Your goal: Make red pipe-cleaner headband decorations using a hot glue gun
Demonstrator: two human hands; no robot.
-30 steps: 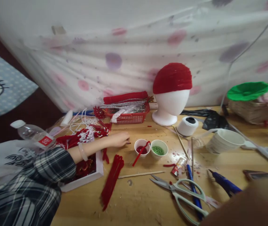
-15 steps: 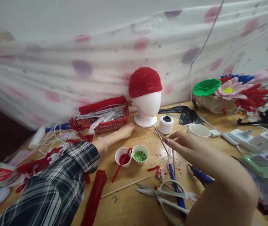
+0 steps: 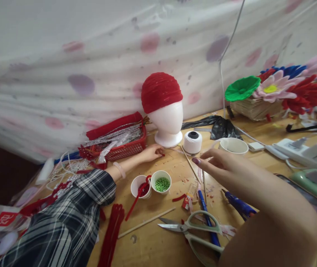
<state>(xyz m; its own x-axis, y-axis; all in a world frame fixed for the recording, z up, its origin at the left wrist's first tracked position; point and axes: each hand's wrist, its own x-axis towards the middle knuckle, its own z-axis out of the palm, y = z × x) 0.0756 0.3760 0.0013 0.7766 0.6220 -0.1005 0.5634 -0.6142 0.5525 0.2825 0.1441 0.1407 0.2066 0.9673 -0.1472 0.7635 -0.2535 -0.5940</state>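
A white foam head (image 3: 167, 119) wears a red wrapped cap (image 3: 161, 92) at the back of the table. Just in front of its base, my left hand (image 3: 154, 152) rests low with fingers curled together; whether they pinch anything is too small to tell. My right hand (image 3: 212, 163) hovers palm down, fingers apart and holding nothing, near a white thread spool (image 3: 192, 143) and thin sticks (image 3: 189, 163). Between my arms stand a cup of red beads (image 3: 141, 187), with a red fuzzy stem across it, and a cup of green beads (image 3: 161, 182).
Open scissors (image 3: 186, 227), a blue pen (image 3: 208, 222) and a blue glue gun (image 3: 237, 204) lie in front. Red stems (image 3: 111, 233) lie near my left sleeve. A red basket (image 3: 125, 148) is behind my left arm; fuzzy flowers (image 3: 275, 85) and power strips (image 3: 289, 150) are right.
The view has shifted slightly. My left hand has moved a little right and its fingers have curled together. My right hand stays near the spool.
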